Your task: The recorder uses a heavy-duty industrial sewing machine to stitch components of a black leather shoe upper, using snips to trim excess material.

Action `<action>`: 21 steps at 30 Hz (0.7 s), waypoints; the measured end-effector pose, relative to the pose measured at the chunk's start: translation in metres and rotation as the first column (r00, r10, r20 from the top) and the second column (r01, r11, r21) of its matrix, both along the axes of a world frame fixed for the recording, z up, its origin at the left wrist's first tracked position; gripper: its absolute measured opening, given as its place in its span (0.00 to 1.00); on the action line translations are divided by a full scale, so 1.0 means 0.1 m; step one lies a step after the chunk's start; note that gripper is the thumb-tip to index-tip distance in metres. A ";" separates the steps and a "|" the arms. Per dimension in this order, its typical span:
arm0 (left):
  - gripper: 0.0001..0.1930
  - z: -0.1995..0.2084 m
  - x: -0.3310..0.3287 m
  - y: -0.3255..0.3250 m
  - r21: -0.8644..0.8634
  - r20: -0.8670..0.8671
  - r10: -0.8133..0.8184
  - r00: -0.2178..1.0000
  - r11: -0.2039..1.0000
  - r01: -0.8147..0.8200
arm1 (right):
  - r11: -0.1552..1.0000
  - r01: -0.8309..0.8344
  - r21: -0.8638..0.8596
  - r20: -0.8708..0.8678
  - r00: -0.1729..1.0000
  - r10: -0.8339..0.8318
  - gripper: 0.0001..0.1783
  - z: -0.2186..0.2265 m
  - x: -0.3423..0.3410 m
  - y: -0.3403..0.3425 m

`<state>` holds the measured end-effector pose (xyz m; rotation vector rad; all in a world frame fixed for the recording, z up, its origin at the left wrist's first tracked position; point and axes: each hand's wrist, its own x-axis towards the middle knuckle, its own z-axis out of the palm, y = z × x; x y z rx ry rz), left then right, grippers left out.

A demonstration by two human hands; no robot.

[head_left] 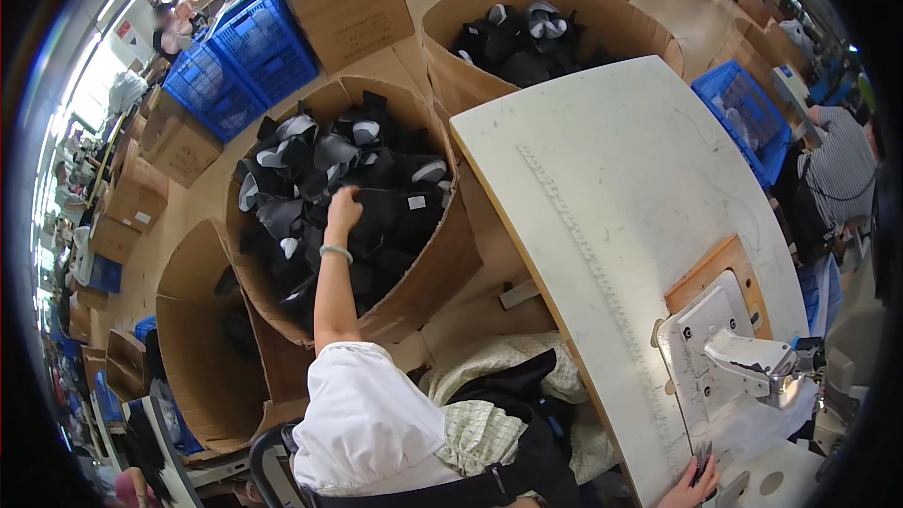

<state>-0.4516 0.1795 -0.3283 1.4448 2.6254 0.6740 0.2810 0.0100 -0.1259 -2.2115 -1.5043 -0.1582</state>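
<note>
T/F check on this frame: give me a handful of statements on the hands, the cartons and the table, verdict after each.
1. The left hand reaches into a cardboard carton full of black and grey fabric pieces. True.
2. The right hand is raised over that same carton. False: it sits at the lower edge of the white table, near the sewing machine.
3. There is a pale bracelet on the left wrist. True.
4. The crates beyond the carton are red. False: they are blue.
5. The carton at lower left is packed to the rim. False: it looks almost empty.
</note>
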 end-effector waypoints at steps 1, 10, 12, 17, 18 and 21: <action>0.18 -0.18 0.11 -0.03 0.021 -0.177 -0.087 0.980 0.996 0.092 | 1.000 0.013 -0.001 0.005 1.000 -0.013 0.18 -0.01 0.00 0.00; 0.22 -0.19 1.06 0.44 -0.107 -0.266 0.407 0.874 0.888 -0.446 | 0.978 0.207 -0.022 0.138 0.970 -0.202 0.22 -0.15 0.10 -0.21; 0.30 -0.24 1.00 0.38 -0.092 -0.143 0.562 0.815 0.812 -0.576 | 0.970 0.233 0.068 0.336 0.910 -0.242 0.21 -0.23 0.14 -0.27; 0.36 -0.57 0.35 0.18 -0.078 0.419 0.493 0.763 0.857 -0.510 | 0.986 0.047 0.158 0.289 0.953 -0.091 0.18 -0.27 0.16 -0.24; 0.36 -0.58 0.36 0.26 -0.072 0.424 0.476 0.771 0.866 -0.495 | 0.986 -0.014 0.169 0.343 0.938 -0.046 0.17 -0.29 0.17 -0.24; 0.31 -0.37 0.24 0.34 0.067 0.345 0.299 0.890 0.938 -0.341 | 0.975 -0.140 0.173 0.340 0.938 0.075 0.10 -0.42 0.20 -0.07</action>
